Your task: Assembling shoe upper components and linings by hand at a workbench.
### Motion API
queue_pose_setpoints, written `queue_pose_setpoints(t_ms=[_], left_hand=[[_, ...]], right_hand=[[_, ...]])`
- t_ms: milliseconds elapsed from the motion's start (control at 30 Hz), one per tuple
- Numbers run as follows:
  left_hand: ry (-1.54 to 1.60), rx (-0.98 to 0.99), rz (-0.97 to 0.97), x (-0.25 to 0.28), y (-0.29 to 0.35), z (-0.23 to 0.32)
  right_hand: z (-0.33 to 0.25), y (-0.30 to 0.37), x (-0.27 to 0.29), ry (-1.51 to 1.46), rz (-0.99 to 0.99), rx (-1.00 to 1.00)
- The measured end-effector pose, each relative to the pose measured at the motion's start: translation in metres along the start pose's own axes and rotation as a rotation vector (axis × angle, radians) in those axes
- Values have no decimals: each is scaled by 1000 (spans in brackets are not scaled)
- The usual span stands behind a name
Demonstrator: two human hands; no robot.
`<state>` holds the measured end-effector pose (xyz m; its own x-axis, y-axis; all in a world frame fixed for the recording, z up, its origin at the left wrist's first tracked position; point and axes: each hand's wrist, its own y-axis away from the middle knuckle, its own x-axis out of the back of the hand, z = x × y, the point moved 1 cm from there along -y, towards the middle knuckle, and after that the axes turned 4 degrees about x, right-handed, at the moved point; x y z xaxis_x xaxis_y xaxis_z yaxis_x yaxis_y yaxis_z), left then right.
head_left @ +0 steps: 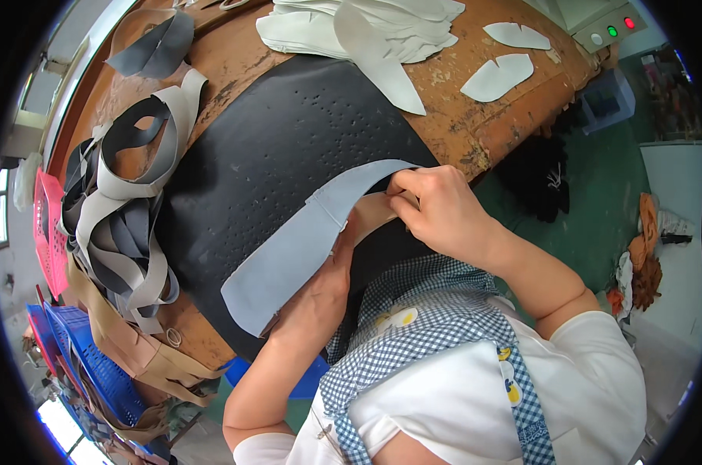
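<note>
Two hands (436,209) on grey leather strip (304,244).

Head camera, single fisheye view: looks steeply down from above the person's chest, close over the worktop (475,132) edge and both forearms; floor visible at right, rim edges curved.

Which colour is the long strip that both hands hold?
Pale grey-blue strip, seen best in the head view.
</note>
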<state>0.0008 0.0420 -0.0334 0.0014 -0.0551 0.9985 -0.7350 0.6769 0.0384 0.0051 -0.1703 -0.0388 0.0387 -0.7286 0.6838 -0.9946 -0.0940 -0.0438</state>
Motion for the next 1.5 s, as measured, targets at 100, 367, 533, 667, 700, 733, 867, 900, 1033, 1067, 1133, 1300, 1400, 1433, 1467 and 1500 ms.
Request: queue_pose_setpoints(t_ms=[100, 367, 533, 667, 700, 733, 867, 900, 1033, 1067, 1133, 1300, 1400, 1433, 1467, 1500], left_hand=[[52, -11, 2, 2, -2, 1], [-296, -164, -36, -12, -7, 19], [-190, -147, 30, 5, -18, 22], [-275, -159, 49, 12, -20, 26], [-220, -137, 41, 11, -20, 25], [-165, -113, 30, 10, -20, 26], [-199, -76, -53, 4, -19, 28], [-162, -90, -34, 5, -20, 29], [-226, -122, 14, 5, -24, 36], [-228, -126, 14, 6, -25, 38], [-193, -101, 4, 8, -26, 40], [27, -85, 50, -5, -28, 50], [24, -96, 72, -13, -32, 53], [-29, -105, 60, -13, -34, 53], [-30, -107, 61, -12, -36, 54], [-39, -108, 51, -10, -38, 57]], right_hand=[[3, 0, 0, 2, 14, -11], [2, 2, -4, 132, 11, 21], [9, 17, 5, 218, 36, 4], [16, 17, 11, 87, 119, -10], [17, 17, 12, 89, 124, -15], [19, 18, 13, 57, 133, -30], [21, 16, 22, 18, 142, -99], [23, 16, 21, 9, 138, -105], [29, 18, 19, -21, 135, -108], [31, 18, 18, -16, 134, -103], [32, 18, 18, -15, 136, -99], [35, 15, 17, 43, 122, -42], [37, 12, 19, 75, 128, -8], [37, 10, 22, 75, 130, -10], [37, 8, 27, 178, 102, -51], [38, 6, 31, 281, 74, -91]])
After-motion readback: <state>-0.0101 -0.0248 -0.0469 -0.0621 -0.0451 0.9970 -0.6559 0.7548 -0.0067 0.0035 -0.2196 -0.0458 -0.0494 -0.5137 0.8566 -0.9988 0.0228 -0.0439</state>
